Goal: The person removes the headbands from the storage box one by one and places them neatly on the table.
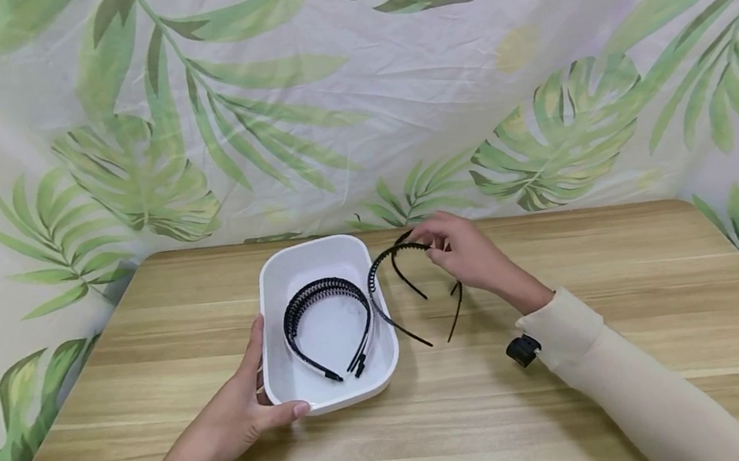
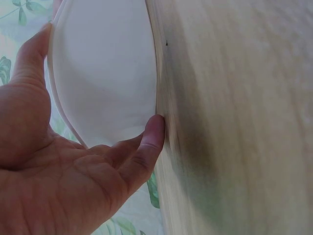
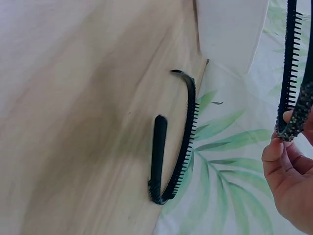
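Observation:
A white plastic basin (image 1: 336,400) stands on the table with several black toothed headbands (image 1: 324,287) bunched inside it. My left hand (image 1: 242,407) grips the basin at its left side, thumb over the near rim. In the left wrist view the fingers lie against the basin's lower edge (image 2: 112,73). Right of the basin, my right hand (image 1: 463,249) pinches another headband (image 1: 384,314) near the top of its arch, holding it up with its ends downward. The right wrist view shows this headband (image 3: 289,58) has a speckled outer surface. Behind it, one more headband (image 3: 185,142) rests on the table.
The wood-grain table (image 1: 577,421) spreads out around the basin. A leaf-printed cloth (image 1: 422,99) hangs along the table's back edge.

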`<move>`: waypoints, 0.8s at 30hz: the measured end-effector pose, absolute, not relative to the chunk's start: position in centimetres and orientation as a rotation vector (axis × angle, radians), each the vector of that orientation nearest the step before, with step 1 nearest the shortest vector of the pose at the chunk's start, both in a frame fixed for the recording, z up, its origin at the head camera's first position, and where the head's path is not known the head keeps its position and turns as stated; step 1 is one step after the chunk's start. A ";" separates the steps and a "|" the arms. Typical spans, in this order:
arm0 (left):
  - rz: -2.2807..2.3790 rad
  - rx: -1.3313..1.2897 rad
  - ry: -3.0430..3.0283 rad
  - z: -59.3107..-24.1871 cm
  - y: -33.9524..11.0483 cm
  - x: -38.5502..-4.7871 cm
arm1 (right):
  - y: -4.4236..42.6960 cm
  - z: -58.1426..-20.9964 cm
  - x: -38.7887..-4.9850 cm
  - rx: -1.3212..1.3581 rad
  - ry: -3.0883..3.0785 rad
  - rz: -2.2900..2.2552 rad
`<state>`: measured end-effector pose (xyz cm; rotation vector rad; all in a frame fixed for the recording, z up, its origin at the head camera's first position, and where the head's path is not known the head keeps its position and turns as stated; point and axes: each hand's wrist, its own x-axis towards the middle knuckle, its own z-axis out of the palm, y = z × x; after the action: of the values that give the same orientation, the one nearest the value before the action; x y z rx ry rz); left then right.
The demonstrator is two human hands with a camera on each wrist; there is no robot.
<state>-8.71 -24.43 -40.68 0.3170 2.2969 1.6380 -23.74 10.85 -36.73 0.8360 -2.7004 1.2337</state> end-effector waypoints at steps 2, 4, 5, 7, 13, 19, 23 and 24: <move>1.637 0.318 2.300 -40.7 -24.4 -8.7 | 11.3 -36.9 -23.5 0.813 -2.722 1.226; 1.636 0.317 2.304 -40.7 -24.4 -8.7 | 11.7 -37.0 -23.3 0.789 -2.740 1.225; 1.635 0.316 2.305 -40.7 -24.4 -8.7 | 11.9 -37.1 -23.2 0.781 -2.746 1.225; 1.636 0.316 2.306 -40.7 -24.4 -8.7 | 12.3 -37.2 -23.0 0.771 -2.751 1.217; 1.640 0.313 2.296 -40.7 -24.4 -8.7 | 13.3 -38.1 -22.4 0.773 -2.751 1.171; 1.637 0.310 2.312 -40.7 -24.4 -8.6 | 13.8 -38.9 -21.6 0.738 -2.782 1.154; 1.631 0.298 2.308 -40.7 -24.4 -8.6 | 14.0 -39.4 -21.2 0.718 -2.798 1.147; 1.629 0.299 2.308 -40.7 -24.4 -8.6 | 14.0 -39.5 -21.1 0.713 -2.803 1.150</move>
<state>-8.61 -24.41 -40.67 0.2990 2.3079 1.6292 -21.09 13.96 -39.50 0.7135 -2.8031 1.1496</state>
